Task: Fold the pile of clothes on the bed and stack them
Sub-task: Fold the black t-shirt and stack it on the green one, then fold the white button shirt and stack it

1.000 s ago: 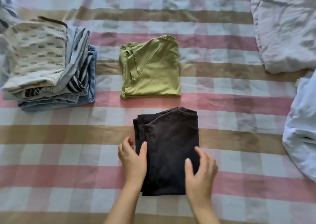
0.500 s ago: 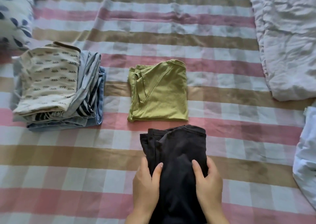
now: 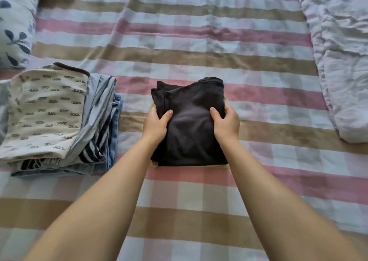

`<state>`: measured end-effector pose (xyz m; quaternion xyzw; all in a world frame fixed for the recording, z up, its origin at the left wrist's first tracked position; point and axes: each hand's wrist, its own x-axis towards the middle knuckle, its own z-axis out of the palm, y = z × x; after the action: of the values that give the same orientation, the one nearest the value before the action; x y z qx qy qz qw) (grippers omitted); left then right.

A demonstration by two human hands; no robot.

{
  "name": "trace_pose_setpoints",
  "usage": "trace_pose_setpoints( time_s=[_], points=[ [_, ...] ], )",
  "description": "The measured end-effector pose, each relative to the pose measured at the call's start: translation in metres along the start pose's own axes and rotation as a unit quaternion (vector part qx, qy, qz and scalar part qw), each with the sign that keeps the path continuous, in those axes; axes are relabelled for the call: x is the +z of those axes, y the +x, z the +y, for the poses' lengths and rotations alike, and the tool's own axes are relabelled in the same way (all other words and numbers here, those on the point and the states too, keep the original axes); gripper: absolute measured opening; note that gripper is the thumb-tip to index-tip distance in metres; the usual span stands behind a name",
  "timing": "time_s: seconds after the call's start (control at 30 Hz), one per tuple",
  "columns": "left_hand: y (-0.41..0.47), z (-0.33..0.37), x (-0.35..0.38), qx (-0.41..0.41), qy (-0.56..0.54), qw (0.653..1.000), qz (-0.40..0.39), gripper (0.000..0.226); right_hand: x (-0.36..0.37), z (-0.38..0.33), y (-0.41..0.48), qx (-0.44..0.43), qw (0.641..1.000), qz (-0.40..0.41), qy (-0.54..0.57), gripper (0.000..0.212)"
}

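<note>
A folded black shirt (image 3: 189, 125) lies in the middle of the bed on top of the folded green shirt (image 3: 153, 163), of which only thin yellow-green slivers show at the near and left edges. My left hand (image 3: 156, 124) grips the black shirt's left side, thumb on top. On the shirt's right side my right hand (image 3: 226, 124) holds on in the same way. To the left stands a stack of folded clothes (image 3: 59, 117): a cream patterned piece on top, striped and blue pieces beneath.
The bed has a checked sheet (image 3: 189, 191) in pink, tan and pale blue. A crumpled white quilt (image 3: 342, 57) lies along the right side. A leaf-print pillow (image 3: 14, 22) sits at the far left corner.
Both hands have carried the black shirt away from me and set it over the green shirt, which is now almost wholly covered. My arms are stretched out further.
</note>
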<state>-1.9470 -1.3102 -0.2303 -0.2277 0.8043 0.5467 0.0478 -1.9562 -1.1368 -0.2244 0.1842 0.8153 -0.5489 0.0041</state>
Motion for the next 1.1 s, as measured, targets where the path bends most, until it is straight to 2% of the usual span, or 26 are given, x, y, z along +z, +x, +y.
trace_pose_setpoints(
  time_s=[0.17, 0.23, 0.3, 0.43, 0.5, 0.57, 0.63, 0.73, 0.87, 0.97, 1.1],
  points=[
    [-0.002, -0.015, -0.001, -0.039, 0.012, 0.999, 0.025, 0.032, -0.001, 0.019, -0.002, 0.088, 0.995, -0.027, -0.046, 0.026],
    [-0.019, -0.019, -0.010, -0.045, 0.020, 0.999, 0.013, 0.046, -0.015, 0.027, -0.020, 0.107, 0.992, -0.047, -0.053, 0.024],
    [-0.041, -0.027, -0.019, -0.037, 0.085, 0.996, -0.008, 0.062, -0.029, 0.038, -0.044, 0.124, 0.986, -0.064, -0.089, 0.026],
    [-0.067, -0.035, -0.021, -0.021, 0.169, 0.985, 0.019, 0.054, -0.042, 0.048, -0.075, 0.142, 0.972, -0.056, -0.177, 0.024],
    [-0.074, -0.028, -0.019, 0.003, 0.237, 0.970, 0.050, 0.053, -0.047, 0.043, -0.080, 0.129, 0.959, -0.059, -0.246, 0.027],
    [-0.087, -0.018, -0.015, 0.063, 0.308, 0.945, 0.087, 0.053, -0.059, 0.037, -0.085, 0.112, 0.954, -0.065, -0.272, 0.028],
    [-0.108, -0.004, -0.008, 0.133, 0.301, 0.939, 0.097, 0.049, -0.083, 0.032, -0.095, 0.085, 0.961, -0.050, -0.258, 0.026],
    [-0.148, 0.023, 0.015, 0.234, 0.259, 0.936, 0.040, 0.035, -0.138, 0.028, -0.118, 0.046, 0.973, -0.004, -0.227, 0.017],
    [-0.206, 0.057, 0.063, 0.329, 0.230, 0.911, -0.092, 0.022, -0.221, 0.033, -0.151, 0.044, 0.978, 0.044, -0.199, 0.007],
    [-0.252, 0.077, 0.107, 0.333, 0.208, 0.904, -0.170, 0.016, -0.286, 0.047, -0.169, 0.065, 0.976, 0.084, -0.191, 0.005],
    [-0.310, 0.090, 0.183, 0.297, 0.177, 0.906, -0.246, 0.015, -0.368, 0.078, -0.179, 0.076, 0.969, 0.118, -0.204, 0.011]
  ],
)
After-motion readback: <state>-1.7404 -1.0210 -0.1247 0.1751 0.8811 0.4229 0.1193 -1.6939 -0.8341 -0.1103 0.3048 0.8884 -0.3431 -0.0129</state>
